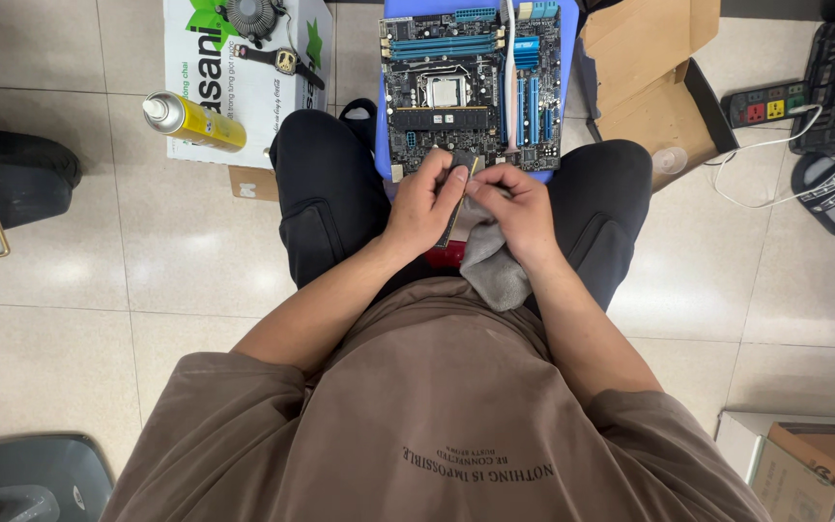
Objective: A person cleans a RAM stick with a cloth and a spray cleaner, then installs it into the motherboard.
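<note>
holding: my left hand [424, 198] fingers pinch memory stick [458, 198]
wiping: right hand [519, 208] fingers press grey cloth [490, 261] on it
left: motherboard [471, 87] slot unfilled

A single head-worn camera is looking steeply down from above the seated person's chest, facing forward over the lap. The motherboard [473, 87] is lying just beyond the knees at the top centre, fairly close. Left of the motherboard, a white box [244, 82] is showing; right of it, an open cardboard box [649, 87].
</note>
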